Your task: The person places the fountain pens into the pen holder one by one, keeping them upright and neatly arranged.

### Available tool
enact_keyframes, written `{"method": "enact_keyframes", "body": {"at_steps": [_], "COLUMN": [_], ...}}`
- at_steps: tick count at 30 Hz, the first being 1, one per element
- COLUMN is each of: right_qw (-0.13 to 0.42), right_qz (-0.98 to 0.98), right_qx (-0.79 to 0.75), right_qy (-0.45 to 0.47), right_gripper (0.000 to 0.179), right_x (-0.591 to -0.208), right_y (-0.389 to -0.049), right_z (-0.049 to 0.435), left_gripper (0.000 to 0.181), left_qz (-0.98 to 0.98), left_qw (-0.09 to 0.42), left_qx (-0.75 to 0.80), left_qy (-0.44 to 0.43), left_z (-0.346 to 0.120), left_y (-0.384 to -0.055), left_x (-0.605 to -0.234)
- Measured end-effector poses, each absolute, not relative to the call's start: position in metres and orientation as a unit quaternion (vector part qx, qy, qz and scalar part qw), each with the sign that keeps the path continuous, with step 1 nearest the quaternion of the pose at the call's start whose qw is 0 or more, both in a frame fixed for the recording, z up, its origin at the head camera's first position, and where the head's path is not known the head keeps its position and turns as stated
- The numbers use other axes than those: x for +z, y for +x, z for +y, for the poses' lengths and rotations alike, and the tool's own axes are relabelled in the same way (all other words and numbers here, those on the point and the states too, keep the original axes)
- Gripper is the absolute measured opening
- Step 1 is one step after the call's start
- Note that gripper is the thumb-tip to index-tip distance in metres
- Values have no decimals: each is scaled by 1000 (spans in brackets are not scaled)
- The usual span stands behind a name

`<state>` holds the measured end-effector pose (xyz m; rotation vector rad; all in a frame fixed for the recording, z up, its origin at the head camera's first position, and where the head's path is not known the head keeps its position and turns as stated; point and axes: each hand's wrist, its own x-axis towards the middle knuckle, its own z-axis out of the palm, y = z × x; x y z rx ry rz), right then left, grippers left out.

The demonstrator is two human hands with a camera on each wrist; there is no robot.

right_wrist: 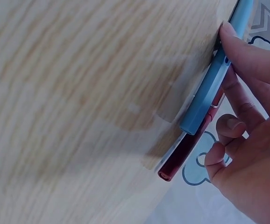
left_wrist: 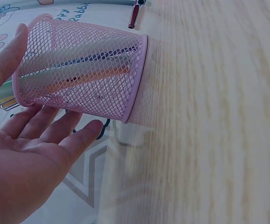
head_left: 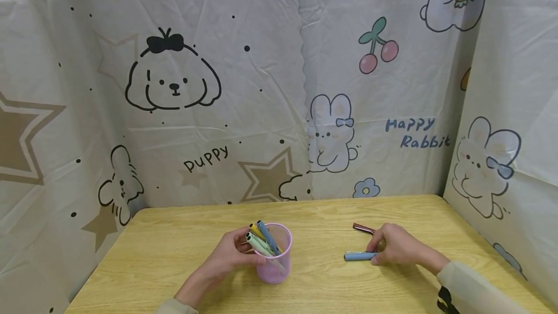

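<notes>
while the left hand [head_left: 228, 253] is gripping the pink mesh cup [head_left: 274, 270], the right hand [head_left: 397, 246] is pinching the blue pen [head_left: 358, 256], right of the cup. lifting straight up is looking safest, since the dark red pen [head_left: 363, 228] is lying close, also right of the cup. more pens [head_left: 259, 244] are crowding the cup's left side.

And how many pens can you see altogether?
5 visible: green pen, yellow pen and blue pen in the pink mesh cup; second blue pen in the right hand; dark red pen on the table. Others may be hidden in the cup.
</notes>
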<state>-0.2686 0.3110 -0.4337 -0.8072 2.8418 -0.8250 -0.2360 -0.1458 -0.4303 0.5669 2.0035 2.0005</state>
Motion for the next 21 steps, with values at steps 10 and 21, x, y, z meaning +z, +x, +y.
{"method": "enact_keyframes", "body": {"at_steps": [10, 21], "right_qw": [32, 28], "right_qz": [927, 921], "right_qx": [-265, -272], "right_qy": [-265, -276], "right_gripper": [17, 15], "right_x": [-435, -435], "right_y": [-268, -267], "right_z": [312, 312], "left_gripper": [70, 74], "left_qz": [682, 686], "left_qw": [124, 123], "left_qx": [690, 689], "left_qy": [206, 198], "left_z": [-145, -145], "left_y": [-235, -236], "left_x": [-430, -430]}}
